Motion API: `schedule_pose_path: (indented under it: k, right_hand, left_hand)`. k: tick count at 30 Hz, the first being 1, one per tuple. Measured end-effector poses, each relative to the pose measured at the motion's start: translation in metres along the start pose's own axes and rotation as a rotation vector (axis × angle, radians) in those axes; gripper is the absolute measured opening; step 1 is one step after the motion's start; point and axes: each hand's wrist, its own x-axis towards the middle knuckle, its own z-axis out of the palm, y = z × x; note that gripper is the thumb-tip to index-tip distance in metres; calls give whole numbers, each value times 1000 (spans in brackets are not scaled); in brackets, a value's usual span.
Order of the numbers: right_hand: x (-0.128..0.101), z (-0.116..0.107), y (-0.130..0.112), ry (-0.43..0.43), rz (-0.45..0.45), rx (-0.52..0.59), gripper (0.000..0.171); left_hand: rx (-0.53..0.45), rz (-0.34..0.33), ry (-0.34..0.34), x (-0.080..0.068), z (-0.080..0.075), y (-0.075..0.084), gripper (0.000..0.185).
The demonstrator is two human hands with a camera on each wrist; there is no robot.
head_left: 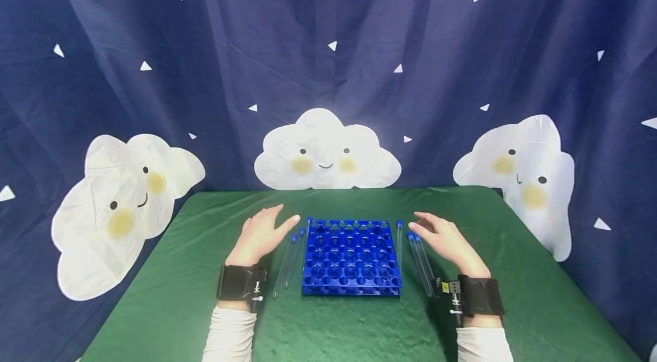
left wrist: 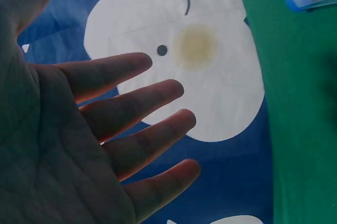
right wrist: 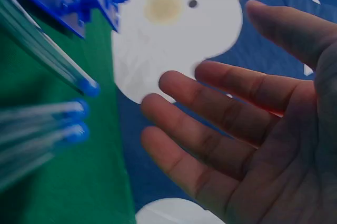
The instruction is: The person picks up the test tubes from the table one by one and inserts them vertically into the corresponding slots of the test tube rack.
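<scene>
On the green bench (head_left: 169,293), in front of a dark blue curtain (head_left: 205,65) with white cloud faces, a blue test tube rack (head_left: 351,259) stands in the middle with all of its holes empty. Clear test tubes with blue caps lie flat on the cloth at both sides of it: the left test tubes (head_left: 288,262) are just beside the left wall of the rack, and the right test tubes (head_left: 421,262) lie just beside its right wall, one of them almost touching the rack.

The left hand (head_left: 262,236) hovers over the cloth near the caps of the left test tubes, with released grip, fingers straight and spread, holding nothing. The right hand (head_left: 445,239) is the same above the caps of the right test tubes: grip released, palm down, nothing between the fingers.

The tubes look thin, light and stiff, probably of glass or hard plastic, so I judge them fragile and smooth, and because they are round they may roll on the cloth. A gentle pinch with thumb and two fingers just under the blue cap seems the safest place, since the cap gives a small edge against slipping. The rack is rigid plastic and light; it may shift if pushed from one side.
</scene>
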Motion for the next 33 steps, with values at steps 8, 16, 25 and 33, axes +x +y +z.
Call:
schedule_pose_path:
  k: [8, 16, 25, 33]
  right_hand:
    - [11, 24, 2, -161, 76, 71, 28]
    - [8, 33, -1, -313, 191, 146, 23]
    - [8, 41, -1, -368, 170, 152, 20]
    - [10, 42, 1, -379, 152, 193, 18]
  left_hand:
    - [-20, -68, -23, 4, 13, -8, 76]
    - [35, -180, -41, 9, 37, -17, 57]
    - [48, -189, -71, 14, 60, -22, 35]
    - [43, -181, -89, 17, 69, -22, 38]
